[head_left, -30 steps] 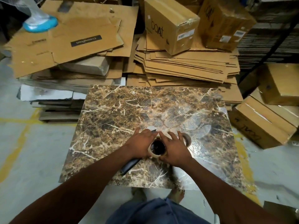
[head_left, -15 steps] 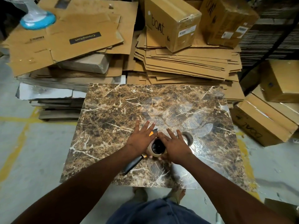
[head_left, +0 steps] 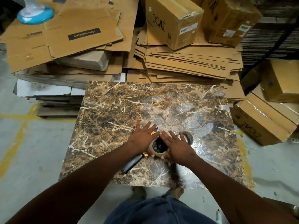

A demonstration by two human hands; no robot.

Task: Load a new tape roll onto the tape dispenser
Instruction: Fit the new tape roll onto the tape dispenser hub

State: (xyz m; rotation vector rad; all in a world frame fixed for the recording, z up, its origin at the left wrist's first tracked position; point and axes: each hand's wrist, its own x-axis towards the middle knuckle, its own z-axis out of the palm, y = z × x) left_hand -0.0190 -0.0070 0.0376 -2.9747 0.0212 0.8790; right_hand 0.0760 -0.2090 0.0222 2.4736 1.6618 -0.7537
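A tape dispenser (head_left: 133,162) with a black handle and orange trim lies flat on the marble-patterned table (head_left: 113,110). A tan tape roll (head_left: 160,154) sits over the dispenser's dark hub. My left hand (head_left: 142,138) lies flat on the dispenser's body left of the roll, fingers spread. My right hand (head_left: 178,144) rests flat on the roll's right side, fingers spread, with the thumb at the roll's near edge. The dispenser's front end shows between my fingertips.
A second ring, a tape roll or core (head_left: 188,137), lies on the table just right of my right hand. Flattened cardboard stacks (head_left: 186,62) and closed boxes (head_left: 174,20) crowd the far side. More boxes (head_left: 262,120) sit on the floor at right.
My fingers have gone from curled around the roll to flat and spread. Both hands stay on the roll and dispenser. The camera has tilted slightly.
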